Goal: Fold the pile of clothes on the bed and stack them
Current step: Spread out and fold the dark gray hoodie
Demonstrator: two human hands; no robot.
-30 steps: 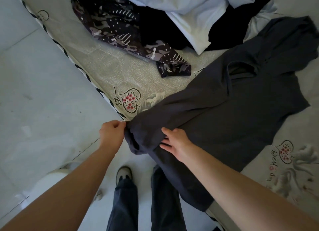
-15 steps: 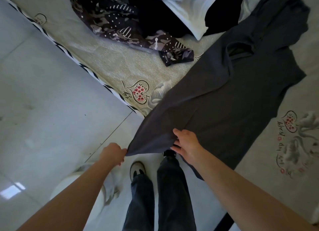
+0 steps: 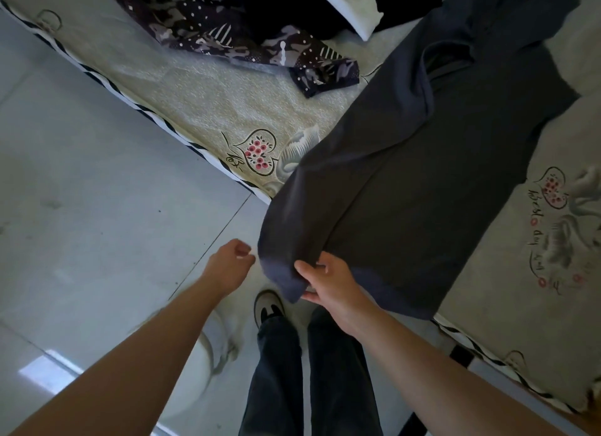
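Head view: right hand (image 3: 328, 284) pinches the grey shirt (image 3: 406, 181) hem; left hand (image 3: 229, 264) hangs loosely curled, empty.

The floor (image 3: 97, 181) is made of big pale grey tiles, shiny and smooth, with thin dark lines where the tiles meet. A small bright patch of light (image 3: 48, 370) shines on the floor near the bottom left. The bed (image 3: 201, 103) runs across the top and down the right side. Its mattress cover is a soft cream colour with tiny speckles. It has drawn hearts (image 3: 257, 152) filled with little pink flowers, and some dark curly writing (image 3: 536, 237) on the right. A black and white striped edge (image 3: 136, 108) goes along the side of the mattress. A round white thing (image 3: 201, 370) sits low on the floor; what it is cannot be told.
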